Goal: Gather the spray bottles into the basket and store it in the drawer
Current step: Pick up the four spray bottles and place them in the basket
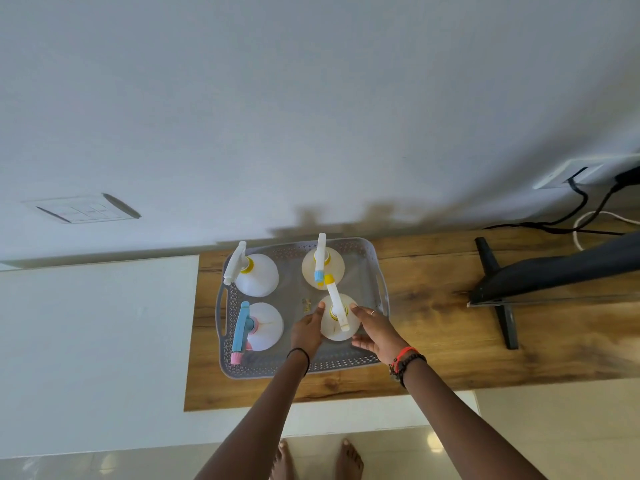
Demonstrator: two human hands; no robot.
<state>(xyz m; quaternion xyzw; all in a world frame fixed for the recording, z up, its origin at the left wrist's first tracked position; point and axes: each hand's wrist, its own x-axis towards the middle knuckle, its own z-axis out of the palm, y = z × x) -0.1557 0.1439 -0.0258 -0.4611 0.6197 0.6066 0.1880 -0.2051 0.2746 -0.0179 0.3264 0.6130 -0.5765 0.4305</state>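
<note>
A grey perforated basket (375, 261) stands on the left end of a wooden cabinet top (433, 327). Several white spray bottles stand upright in it. At the back left is one with a white trigger and yellow collar (258, 277). A bottle with a blue nozzle tip (322, 263) stands at the back right. The front left bottle has a blue trigger and pink nozzle (263, 325). The front right bottle has a yellow nozzle tip (337, 318); my left hand (306, 332) and my right hand (374, 329) press on its two sides.
A dark TV (554, 271) on a black stand (502, 306) occupies the right part of the cabinet top. Black and white cables (581, 216) run from a wall socket (568, 174) behind it. A switch plate (86, 209) is on the wall at left.
</note>
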